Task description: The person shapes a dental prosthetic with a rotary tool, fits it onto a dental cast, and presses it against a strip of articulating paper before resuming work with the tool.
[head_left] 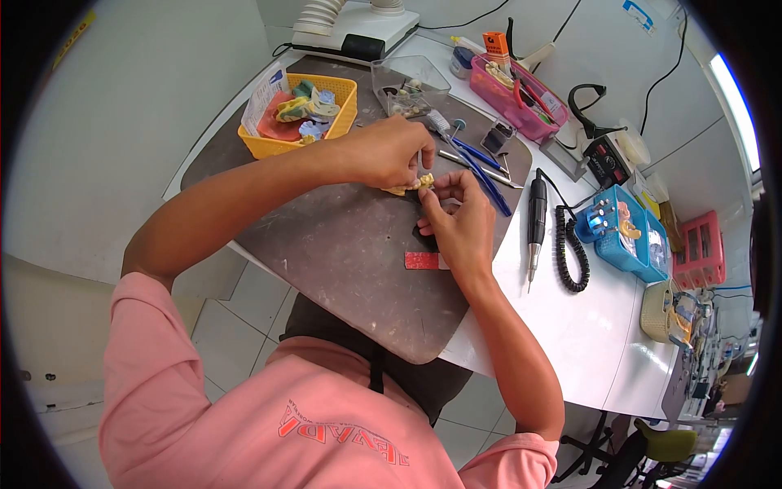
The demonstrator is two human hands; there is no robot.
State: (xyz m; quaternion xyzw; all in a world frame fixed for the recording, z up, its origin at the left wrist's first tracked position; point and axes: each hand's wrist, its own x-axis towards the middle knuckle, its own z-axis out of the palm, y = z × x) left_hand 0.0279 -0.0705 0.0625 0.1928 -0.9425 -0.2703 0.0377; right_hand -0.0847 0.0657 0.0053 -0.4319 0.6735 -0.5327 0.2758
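Observation:
My right hand (463,213) is closed, with thumb and fingers pinching a small yellow dental cast (427,181) above the brown work mat (326,236). From the other side, my left hand (389,151) bends over the cast, its fingertips drawn together at the cast's edge. Whatever sits between those fingertips is too small and covered to name. A yellowish part shows just below my left hand. Under my right hand lies a dark object, partly hidden, and closer to me a red strip (422,261) rests on the mat.
A yellow basket (259,147) of dental impressions stands back left, beside a clear box (411,77). Blue-handled tools (489,175) lie right of my hands. Further right are a black handpiece (536,216) with a coiled cord, a pink basket (521,114) and a blue basket (623,251).

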